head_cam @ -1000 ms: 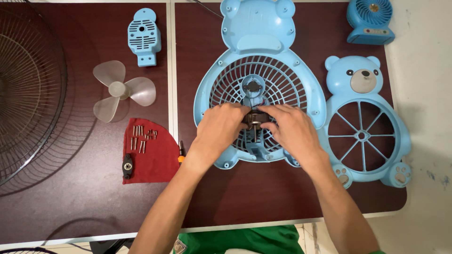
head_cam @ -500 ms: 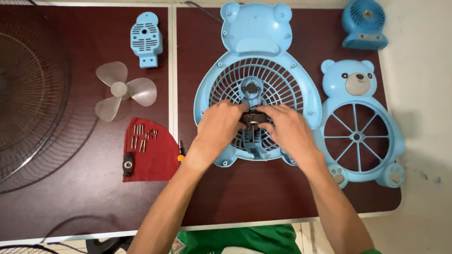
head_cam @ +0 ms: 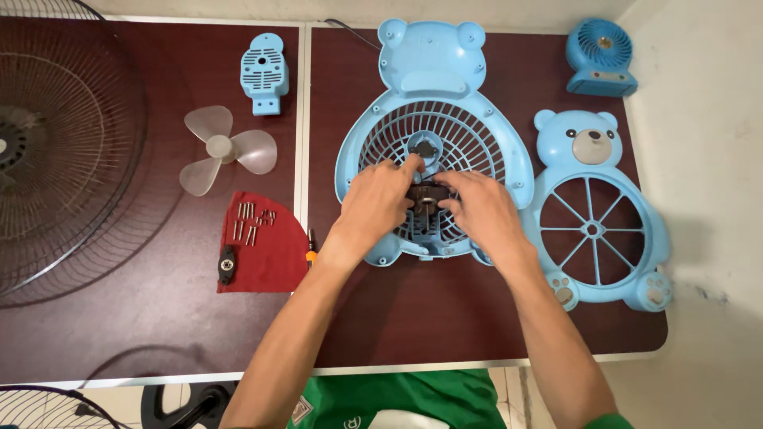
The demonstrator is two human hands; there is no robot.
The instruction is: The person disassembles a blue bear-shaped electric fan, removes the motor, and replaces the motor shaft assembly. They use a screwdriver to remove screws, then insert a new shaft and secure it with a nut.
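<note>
Both the left hand (head_cam: 380, 200) and right hand (head_cam: 474, 208) pinch the small, dense, rigid motor (head_cam: 425, 199) by its sides, held between them above the thin, flexible blue grille (head_cam: 433, 135).

On my table (head_cam: 159, 334) I see a clear fan blade (head_cam: 225, 148), a red cloth (head_cam: 266, 254) with screws (head_cam: 250, 222), a bear-shaped front grille (head_cam: 596, 214), and a small blue fan (head_cam: 600, 56).

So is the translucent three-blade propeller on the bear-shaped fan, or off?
Off. The translucent three-blade propeller lies alone on the dark table, left of the blue bear-shaped fan body.
</note>
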